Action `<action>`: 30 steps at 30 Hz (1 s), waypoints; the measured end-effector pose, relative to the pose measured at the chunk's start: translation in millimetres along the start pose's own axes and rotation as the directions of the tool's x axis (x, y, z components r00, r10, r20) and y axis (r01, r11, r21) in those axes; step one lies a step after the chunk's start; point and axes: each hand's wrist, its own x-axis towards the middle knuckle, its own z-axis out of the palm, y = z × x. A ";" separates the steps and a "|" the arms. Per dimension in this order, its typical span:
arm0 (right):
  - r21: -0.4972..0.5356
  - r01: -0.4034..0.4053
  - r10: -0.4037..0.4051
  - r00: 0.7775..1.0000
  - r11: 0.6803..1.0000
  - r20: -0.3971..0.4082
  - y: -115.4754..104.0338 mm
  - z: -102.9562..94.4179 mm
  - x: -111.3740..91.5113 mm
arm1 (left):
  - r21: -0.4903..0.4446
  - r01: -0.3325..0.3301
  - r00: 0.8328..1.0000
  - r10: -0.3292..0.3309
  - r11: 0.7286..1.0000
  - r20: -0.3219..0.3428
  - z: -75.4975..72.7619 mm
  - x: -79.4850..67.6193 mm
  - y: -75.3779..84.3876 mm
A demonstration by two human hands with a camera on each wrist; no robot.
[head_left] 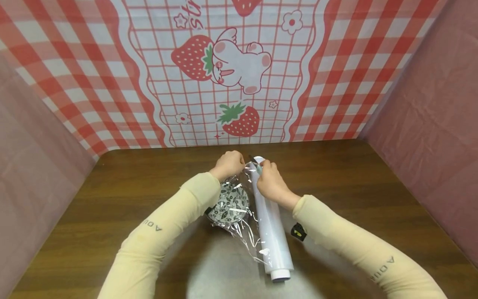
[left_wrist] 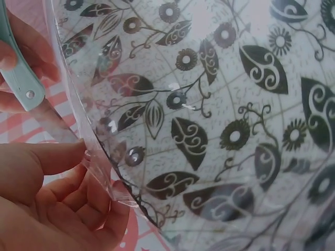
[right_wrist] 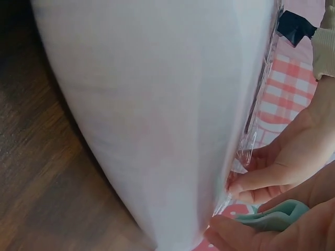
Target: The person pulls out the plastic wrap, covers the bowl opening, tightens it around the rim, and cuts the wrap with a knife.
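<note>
the left hand [head_left: 229, 162] pinches clear film [head_left: 244, 236] over a flowered dish [head_left: 228, 204] while the right hand [head_left: 274, 182] has its fingers clamped on scissors [head_left: 259, 169] by a white roll [head_left: 270, 224].

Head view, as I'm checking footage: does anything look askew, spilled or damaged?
The backdrop looks turned: its printed strawberry figure lies sideways and lettering runs vertically. The clear film by the roll is creased; no spill or damage shows.

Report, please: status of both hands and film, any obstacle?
Left hand pinches film. Right hand holds scissors. Film covers dish, roll alongside. Caution: left thumb looks close to blade.
</note>
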 end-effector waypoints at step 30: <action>0.012 -0.009 0.009 0.999 1.000 0.031 0.2 5.2 -5.1 | 0.027 -0.052 0.997 0.054 0.998 -0.058 3.5 2.5 1.7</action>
